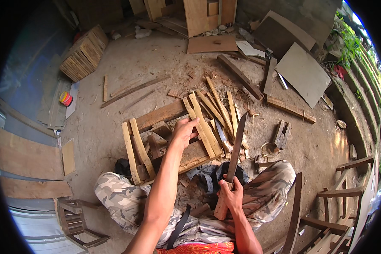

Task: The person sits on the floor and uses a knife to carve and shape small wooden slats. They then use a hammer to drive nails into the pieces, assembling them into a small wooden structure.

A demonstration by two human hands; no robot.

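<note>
My right hand is wrapped round the wooden handle of a machete. Its long dark blade points up and away from me. My left hand reaches forward with its fingers closed at the edge of a pale wooden strip; part of the grip is hidden. That strip lies beside another across a low wooden frame. Two more narrow strips rest over the frame's left side. A knife with a shiny blade lies to the right, among loose strips.
Dark beams and a flat grey board lie at the far right. A small wooden block tool sits on the floor right of the machete. A slatted wooden crate stands far left, and wooden frames are close on my right.
</note>
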